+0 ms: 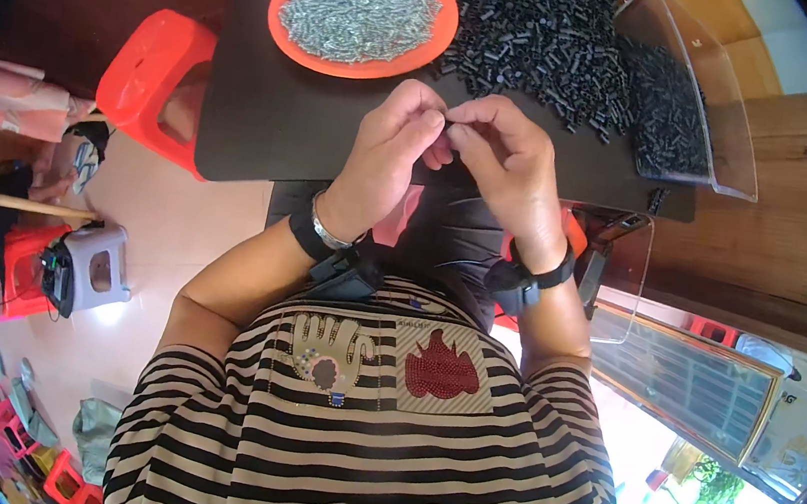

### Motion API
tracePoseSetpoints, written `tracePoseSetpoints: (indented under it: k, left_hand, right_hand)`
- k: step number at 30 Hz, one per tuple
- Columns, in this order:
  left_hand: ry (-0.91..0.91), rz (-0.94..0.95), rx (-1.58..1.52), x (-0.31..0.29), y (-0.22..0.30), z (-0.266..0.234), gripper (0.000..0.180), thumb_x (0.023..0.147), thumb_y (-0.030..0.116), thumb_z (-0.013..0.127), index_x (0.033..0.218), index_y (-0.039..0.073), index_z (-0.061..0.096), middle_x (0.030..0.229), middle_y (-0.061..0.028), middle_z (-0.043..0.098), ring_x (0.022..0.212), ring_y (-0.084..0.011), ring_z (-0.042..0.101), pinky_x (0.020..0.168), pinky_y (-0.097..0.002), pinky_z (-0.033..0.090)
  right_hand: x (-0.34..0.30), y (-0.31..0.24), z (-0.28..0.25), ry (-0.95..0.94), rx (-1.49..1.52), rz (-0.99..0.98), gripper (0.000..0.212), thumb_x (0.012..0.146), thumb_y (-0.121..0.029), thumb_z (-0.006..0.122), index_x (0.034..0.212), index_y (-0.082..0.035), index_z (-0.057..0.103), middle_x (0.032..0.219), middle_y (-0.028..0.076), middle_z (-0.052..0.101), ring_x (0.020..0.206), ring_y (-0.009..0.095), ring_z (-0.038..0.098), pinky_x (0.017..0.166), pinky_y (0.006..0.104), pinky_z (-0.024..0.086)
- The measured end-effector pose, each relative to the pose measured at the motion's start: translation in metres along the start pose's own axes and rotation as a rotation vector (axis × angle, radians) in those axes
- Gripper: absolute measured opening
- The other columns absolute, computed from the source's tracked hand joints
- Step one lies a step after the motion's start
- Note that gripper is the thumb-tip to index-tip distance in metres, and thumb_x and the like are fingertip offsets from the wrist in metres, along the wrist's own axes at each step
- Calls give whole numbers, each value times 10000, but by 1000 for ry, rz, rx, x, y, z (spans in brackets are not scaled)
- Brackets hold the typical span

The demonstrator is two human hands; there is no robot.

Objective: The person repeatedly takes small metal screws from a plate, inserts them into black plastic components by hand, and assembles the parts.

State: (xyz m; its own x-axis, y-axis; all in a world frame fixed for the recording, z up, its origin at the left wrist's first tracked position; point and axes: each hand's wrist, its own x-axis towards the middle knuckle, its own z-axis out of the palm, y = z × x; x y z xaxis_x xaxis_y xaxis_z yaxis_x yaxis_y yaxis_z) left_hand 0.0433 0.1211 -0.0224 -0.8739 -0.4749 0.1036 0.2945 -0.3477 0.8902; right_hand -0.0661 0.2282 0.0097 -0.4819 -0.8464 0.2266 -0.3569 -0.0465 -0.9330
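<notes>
Over the near edge of the dark table [267, 135], my left hand [391, 145] and my right hand [514, 170] meet fingertip to fingertip. Both are closed in a pinch around a small black piece [447, 125], mostly covered by the fingers. Just beyond them sits an orange-red plate [345, 68] heaped with small silvery metal pins [361, 10]. A wide pile of short black tube-like pieces [539, 47] spreads to the right of the plate.
At the table's right, a clear plastic bin [739, 142] lies tilted with more black pieces inside. A red stool [159, 71] stands against the left side. Farther left are a grey stool [100, 265] and a person's legs. A wooden panel [783, 198] borders the right.
</notes>
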Motion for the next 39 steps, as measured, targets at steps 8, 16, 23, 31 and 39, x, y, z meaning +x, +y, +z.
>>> tracePoseSetpoints:
  k: [8, 16, 23, 31, 39]
  left_hand:
    - [49, 16, -156, -8, 12, -20, 181, 961, 231, 445, 914, 60, 481, 787, -13, 532, 692, -73, 506, 639, -218, 427]
    - [51, 10, -244, -11, 15, -34, 189, 953, 214, 467, 1046, 52, 495, 871, 9, 550, 734, -65, 510, 677, -233, 417]
    - [38, 40, -113, 6, 11, -50, 185, 946, 265, 483, 938, 80, 503, 786, 39, 480, 713, -54, 474, 655, -223, 403]
    - [-230, -101, 261, 56, 43, -10, 213, 931, 246, 449, 815, 79, 513, 734, 4, 504, 640, -112, 531, 590, -236, 413]
    - [-428, -74, 347, 86, 47, -2, 240, 963, 262, 428, 832, 81, 516, 701, 14, 505, 618, -89, 521, 559, -211, 404]
  right_hand:
    - [9, -25, 36, 35, -210, -170, 147, 781, 50, 617, 920, 5, 607, 798, 99, 625, 661, 154, 643, 590, 268, 506]
    - [19, -23, 52, 113, -445, -361, 149, 763, 20, 637, 903, -21, 609, 771, 111, 608, 658, 227, 634, 601, 312, 506]
    - [25, -56, 70, -68, -347, -543, 131, 697, -21, 714, 796, -32, 631, 787, 85, 624, 708, 240, 621, 649, 310, 486]
    - [11, -100, 161, -627, -148, -825, 307, 798, -319, 612, 772, -16, 652, 842, 121, 591, 826, 268, 560, 769, 385, 459]
    - [-8, -114, 165, -657, -95, -800, 386, 807, -361, 600, 747, 18, 642, 833, 149, 582, 877, 288, 535, 785, 394, 429]
